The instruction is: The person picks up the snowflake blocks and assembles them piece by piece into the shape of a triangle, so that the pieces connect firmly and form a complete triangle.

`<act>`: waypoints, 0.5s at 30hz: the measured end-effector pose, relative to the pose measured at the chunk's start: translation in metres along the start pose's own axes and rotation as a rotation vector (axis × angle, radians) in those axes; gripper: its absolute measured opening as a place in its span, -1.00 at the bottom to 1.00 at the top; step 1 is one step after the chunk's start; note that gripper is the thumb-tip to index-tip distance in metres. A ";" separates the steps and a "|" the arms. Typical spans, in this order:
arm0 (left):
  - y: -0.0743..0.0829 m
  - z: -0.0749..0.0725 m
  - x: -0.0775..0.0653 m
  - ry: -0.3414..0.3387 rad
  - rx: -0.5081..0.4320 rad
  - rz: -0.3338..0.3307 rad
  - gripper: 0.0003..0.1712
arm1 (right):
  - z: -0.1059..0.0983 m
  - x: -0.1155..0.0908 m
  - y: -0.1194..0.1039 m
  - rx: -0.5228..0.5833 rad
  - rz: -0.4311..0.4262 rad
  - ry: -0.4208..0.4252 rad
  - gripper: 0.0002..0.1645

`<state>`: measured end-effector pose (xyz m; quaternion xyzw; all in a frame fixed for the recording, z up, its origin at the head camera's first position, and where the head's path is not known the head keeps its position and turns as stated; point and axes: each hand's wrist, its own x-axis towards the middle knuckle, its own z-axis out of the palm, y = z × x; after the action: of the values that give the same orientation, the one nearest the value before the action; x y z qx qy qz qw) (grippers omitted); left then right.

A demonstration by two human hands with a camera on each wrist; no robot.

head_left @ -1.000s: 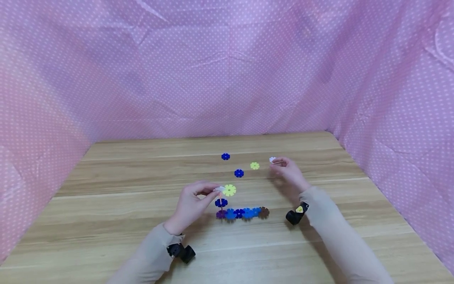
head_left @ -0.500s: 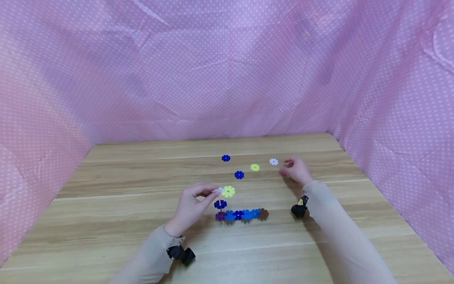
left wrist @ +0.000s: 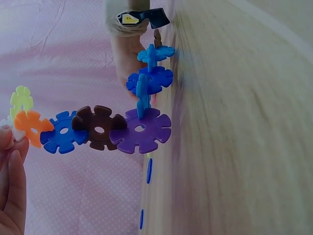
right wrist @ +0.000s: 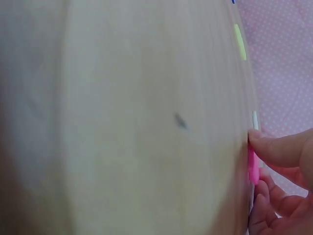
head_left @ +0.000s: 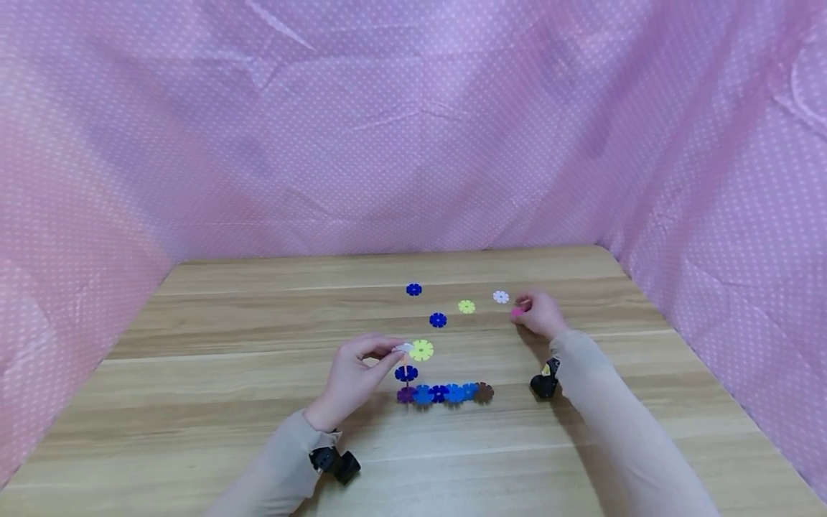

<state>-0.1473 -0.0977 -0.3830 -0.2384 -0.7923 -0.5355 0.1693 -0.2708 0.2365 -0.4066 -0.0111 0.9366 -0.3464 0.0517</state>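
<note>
Found left hand (head_left: 352, 375) pinching disc chain (left wrist: 155, 132), bent from upright to level rightward; saw right hand (head_left: 542, 316) pinching pink disc (right wrist: 253, 166).

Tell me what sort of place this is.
Probably a tabletop booth set up for filming: pink dotted cloth hangs behind and beside a wooden table, and black wrist cameras are worn above it.

Head view softly bright, cloth (head_left: 413, 129) palest at left, faint sheen on table (head_left: 452, 459), soft shadows beside sleeves (head_left: 620, 416), wrist views dimmer, close-up table blurred, its edge bowed in the right.
</note>
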 end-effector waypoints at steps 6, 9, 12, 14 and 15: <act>-0.001 0.001 -0.002 -0.003 -0.007 0.009 -0.85 | 0.002 -0.003 0.001 0.020 0.025 -0.009 -0.56; -0.001 0.001 -0.003 0.001 -0.010 0.010 -0.84 | 0.002 -0.004 0.002 0.013 0.016 -0.004 -0.61; -0.001 0.001 -0.003 0.003 -0.015 0.012 -0.84 | 0.003 -0.004 0.003 0.007 0.010 -0.008 -0.68; 0.000 0.001 -0.003 0.005 -0.016 0.013 -0.84 | 0.003 -0.005 0.003 0.012 0.007 -0.011 -0.71; 0.000 0.001 -0.003 0.007 -0.017 0.013 -0.84 | 0.003 -0.005 0.003 0.023 0.002 -0.013 -0.72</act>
<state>-0.1446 -0.0978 -0.3851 -0.2433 -0.7856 -0.5418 0.1734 -0.2653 0.2369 -0.4101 -0.0121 0.9322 -0.3569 0.0581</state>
